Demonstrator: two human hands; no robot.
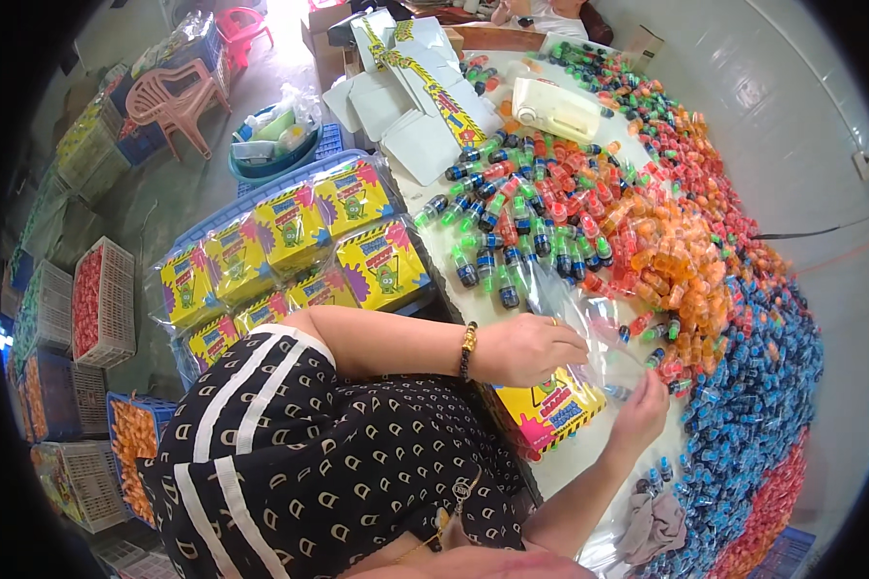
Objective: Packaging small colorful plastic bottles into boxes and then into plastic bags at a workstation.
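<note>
A clear plastic bag (572,307) stretches between my two hands above the white table. My right hand (639,417) pinches its edge, fingertips pressed together. My left hand (531,349), below a dark beaded bracelet with a gold piece, has its fingers bent over the bag's near side and closed on the film. Just under my hands sits a yellow printed box (555,410) with pink and green artwork, its far part hidden by my left hand and the bag. Small dark blue bottles with green caps (497,270) lie close beyond the bag.
Heaps of small bottles, orange (686,261) and blue (753,357), cover the table's right side. A blue crate (188,232) of wrapped yellow boxes (386,265) stands left. Flat cartons (415,145), a white plastic container (555,108) and a grey cloth (655,526) lie on the table. Another person (555,17) sits far off.
</note>
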